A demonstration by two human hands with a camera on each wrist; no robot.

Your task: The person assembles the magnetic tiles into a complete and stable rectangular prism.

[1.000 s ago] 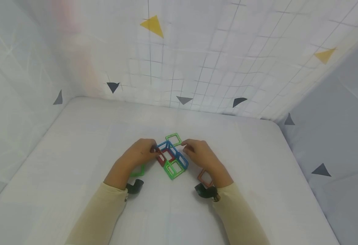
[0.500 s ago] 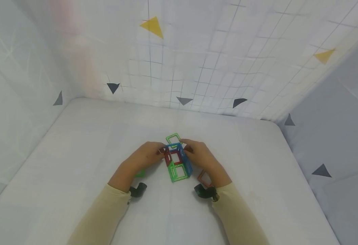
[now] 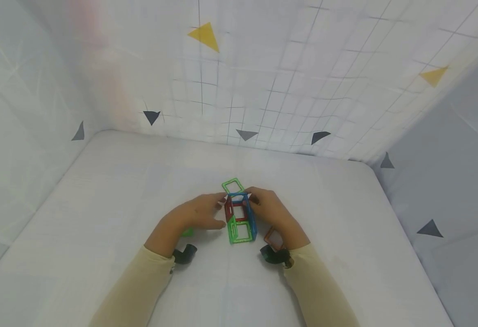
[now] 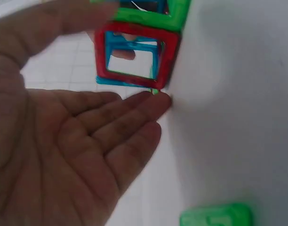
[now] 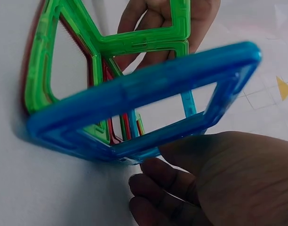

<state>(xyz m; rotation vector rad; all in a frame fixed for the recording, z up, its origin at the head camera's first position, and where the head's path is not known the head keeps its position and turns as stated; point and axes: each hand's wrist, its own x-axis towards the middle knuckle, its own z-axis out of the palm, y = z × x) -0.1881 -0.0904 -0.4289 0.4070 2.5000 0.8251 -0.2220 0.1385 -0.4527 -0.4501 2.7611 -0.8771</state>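
A small structure of magnetic square frames (image 3: 240, 218), in blue, red and green, stands on the white table (image 3: 100, 181). My left hand (image 3: 221, 210) lies at its left side with straight fingers. In the left wrist view the open palm (image 4: 111, 127) shows, with fingertips touching the lower corner of the red frame (image 4: 168, 61). My right hand (image 3: 256, 200) is curled against the structure's right upper side. In the right wrist view its bent fingers (image 5: 158, 176) sit under the blue frame (image 5: 134, 89).
A loose green square (image 3: 232, 185) lies flat just behind the structure. Another green tile (image 3: 187, 232) (image 4: 217, 217) lies under my left wrist, and a brown square (image 3: 273, 238) lies by my right wrist. Patterned cloth walls enclose the table on the far, left and right sides.
The structure has turned from a diagonal lie to straight front-to-back and stands more upright. My left hand let go of its pinch and spread its fingers; the right hand stays on it.
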